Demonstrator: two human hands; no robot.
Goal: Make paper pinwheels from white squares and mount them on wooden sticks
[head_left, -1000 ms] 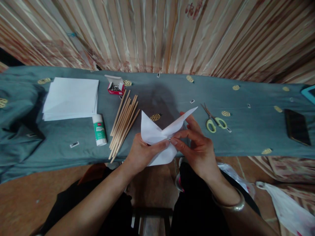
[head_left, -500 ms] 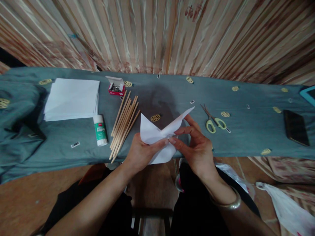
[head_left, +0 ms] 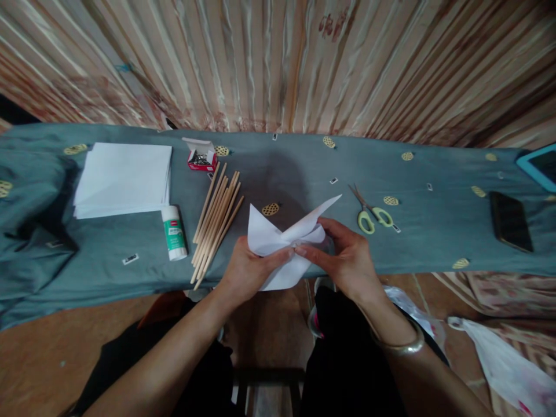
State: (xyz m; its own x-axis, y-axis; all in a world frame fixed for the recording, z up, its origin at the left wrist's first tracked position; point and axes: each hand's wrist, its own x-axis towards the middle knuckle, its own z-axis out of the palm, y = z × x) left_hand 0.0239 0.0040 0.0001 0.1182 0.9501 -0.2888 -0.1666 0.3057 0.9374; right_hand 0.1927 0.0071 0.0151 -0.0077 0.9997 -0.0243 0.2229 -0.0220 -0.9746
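Between my hands is a white paper pinwheel, its corners bent in toward the middle and its blades standing up. My left hand grips it from the left, thumb pressed near the centre. From the right, my right hand pinches it, with the thumb at the centre and the fingers behind the right blade. Both thumb tips almost meet there; whatever lies under them is hidden. Left of the paper lie several wooden sticks. A pair of scissors with green handles rests to the right.
A stack of white paper lies at the left, beside a glue stick. Behind the sticks stands an open red box of small metal pieces. A black phone and a blue-edged device are at the far right of the cloth-covered table.
My right fingers have shifted from above the centre to behind the right blade, with the thumb still at the middle. My left hand keeps its hold. The view has shifted slightly.
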